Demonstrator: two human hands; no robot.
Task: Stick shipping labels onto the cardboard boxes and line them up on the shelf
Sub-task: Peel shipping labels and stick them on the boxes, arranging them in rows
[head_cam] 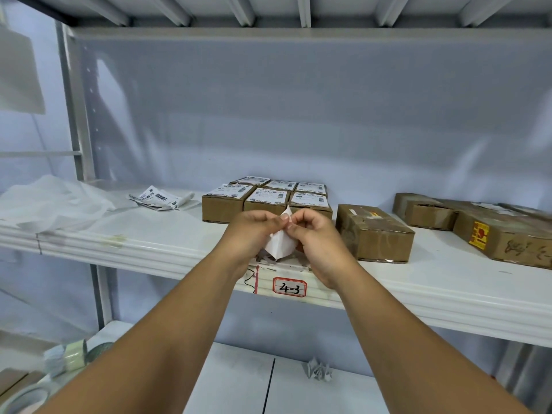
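Six labelled boxes [265, 198] on white shelf [167, 234]

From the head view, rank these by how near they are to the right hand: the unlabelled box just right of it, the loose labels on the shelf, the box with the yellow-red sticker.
Measured from the right hand:
1. Unlabelled box, right beside the hand on its right.
2. Loose labels, well to the left, toward the shelf's back.
3. Box with the yellow-red sticker, far right.
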